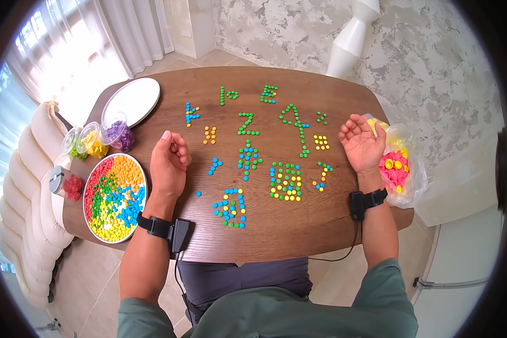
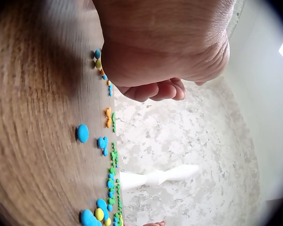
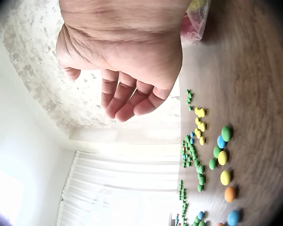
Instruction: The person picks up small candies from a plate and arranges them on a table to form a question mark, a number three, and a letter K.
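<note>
My left hand (image 1: 170, 164) rests on its edge at the table's left side, thumb raised and fingers loosely curled, holding nothing. Opposite, my right hand (image 1: 362, 145) is palm up with relaxed, slightly bent fingers, also with nothing in it. Between them, small round coloured candies lie in patterns: a green Z shape (image 1: 241, 133), a blue and green arrow-like figure (image 1: 248, 151), and a green, blue and yellow block (image 1: 280, 187). One blue candy (image 2: 83, 133) sits apart, near my left wrist. Yellow candies (image 3: 200, 126) form a small group near my right hand.
A white plate (image 1: 116, 242) full of sorted candies stands at the left. Lidded tubs with purple (image 1: 125, 141), yellow and green contents and a jar of red pieces (image 1: 72, 187) are beside it. An oval white plate (image 1: 130, 101) lies behind. A clear bag (image 1: 414, 180) is at right.
</note>
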